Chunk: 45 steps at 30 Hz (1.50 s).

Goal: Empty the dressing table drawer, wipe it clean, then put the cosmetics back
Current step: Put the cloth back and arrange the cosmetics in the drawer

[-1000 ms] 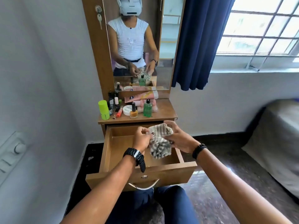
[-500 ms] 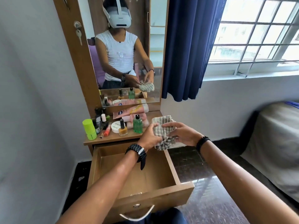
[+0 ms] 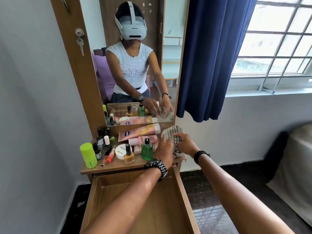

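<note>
Brown matt wooden drawer (image 3: 108, 196), soft checked woven cloth (image 3: 170, 132), a glossy green see-through plastic bottle (image 3: 147, 151), and polished dark stone floor (image 3: 211, 215).

The open wooden drawer (image 3: 183, 196) is cut off by the bottom edge, its front out of view. The checked grey cloth (image 3: 170, 132) is partly hidden beneath both hands. Labels on the small dark nail-polish bottles (image 3: 99, 142) are too small to read.

- My left hand (image 3: 166, 150) and right hand (image 3: 184, 143) hold the checked grey cloth (image 3: 170, 132) on the wooden tabletop (image 3: 118, 167).
- The wooden drawer (image 3: 181, 191) stands open below.
</note>
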Motion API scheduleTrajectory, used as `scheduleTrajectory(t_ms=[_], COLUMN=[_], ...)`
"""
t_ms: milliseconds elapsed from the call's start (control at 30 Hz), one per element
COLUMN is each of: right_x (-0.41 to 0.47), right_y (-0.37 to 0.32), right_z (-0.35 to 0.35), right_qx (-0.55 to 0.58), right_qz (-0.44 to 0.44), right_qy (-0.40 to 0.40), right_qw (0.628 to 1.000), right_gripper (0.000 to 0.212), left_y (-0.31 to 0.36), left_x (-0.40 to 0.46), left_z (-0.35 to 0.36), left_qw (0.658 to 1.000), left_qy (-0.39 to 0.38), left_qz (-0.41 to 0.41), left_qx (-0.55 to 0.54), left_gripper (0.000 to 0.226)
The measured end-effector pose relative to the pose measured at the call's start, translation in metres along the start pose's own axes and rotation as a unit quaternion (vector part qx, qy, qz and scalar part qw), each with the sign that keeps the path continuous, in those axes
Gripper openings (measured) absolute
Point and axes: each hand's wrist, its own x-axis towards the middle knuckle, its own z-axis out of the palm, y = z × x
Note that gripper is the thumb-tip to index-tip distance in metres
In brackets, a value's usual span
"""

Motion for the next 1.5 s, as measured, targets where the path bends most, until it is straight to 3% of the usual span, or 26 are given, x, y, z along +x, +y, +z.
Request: scheduleTrajectory(t_ms=[100, 300, 433, 533, 600, 767, 867, 933, 1133, 1267, 1400, 1500], right_x=[0.012, 0.017, 0.017, 0.02, 0.022, 0.038, 0.049, 0.055, 0.071, 0.072, 0.074, 0.069], right_y=[0.007, 0.004, -0.004, -0.02, -0.035, -0.061, -0.063, -0.06, -0.057, -0.057, -0.059, -0.063], right_z=[0.005, -0.005, -0.017, -0.02, -0.018, 0.001, 0.016, 0.023, 0.036, 0.043, 0.048, 0.048], right_qx=[-0.091, -0.173, -0.19, -0.127, -0.095, -0.08, -0.084, -0.079, 0.042, 0.258, 0.379, 0.375], right_qz=[-0.015, -0.024, -0.017, -0.049, -0.063, -0.037, -0.014, 0.013, 0.088, 0.145, 0.17, 0.174], right_qy=[-0.032, -0.08, 0.003, 0.065, 0.069, 0.028, 0.035, 0.044, 0.027, 0.037, 0.06, 0.089], right_qw=[0.995, 0.981, 0.982, 0.989, 0.991, 0.996, 0.996, 0.996, 0.995, 0.955, 0.908, 0.906], right_gripper=[0.048, 0.058, 0.042, 0.016, 0.015, 0.011, 0.035, 0.039, 0.034, 0.023, 0.046, 0.049], left_y=[-0.005, -0.001, 0.01, 0.001, -0.017, -0.068, -0.092, -0.103, -0.123, -0.129, -0.132, -0.129], left_x=[-0.002, 0.001, 0.015, 0.03, 0.042, 0.061, 0.066, 0.068, 0.078, 0.081, 0.077, 0.077], left_z=[0.007, -0.001, -0.041, -0.089, -0.115, -0.138, -0.131, -0.125, -0.106, -0.102, -0.101, -0.106], left_qw=[0.996, 0.994, 0.998, 0.985, 0.983, 0.996, 0.991, 0.982, 0.976, 0.98, 0.98, 0.981], left_qy=[-0.051, -0.061, -0.031, -0.011, -0.005, -0.052, -0.104, -0.136, -0.138, -0.125, -0.115, -0.113], left_qz=[0.026, 0.041, 0.034, 0.029, 0.013, -0.051, -0.045, -0.023, 0.011, 0.029, 0.048, 0.062], left_qx=[0.065, 0.083, -0.047, -0.172, -0.185, -0.041, 0.077, 0.131, 0.17, 0.154, 0.156, 0.146], left_gripper=[0.036, 0.03, 0.029, 0.026, 0.024, 0.012, 0.012, 0.012, 0.028, 0.029, 0.026, 0.026])
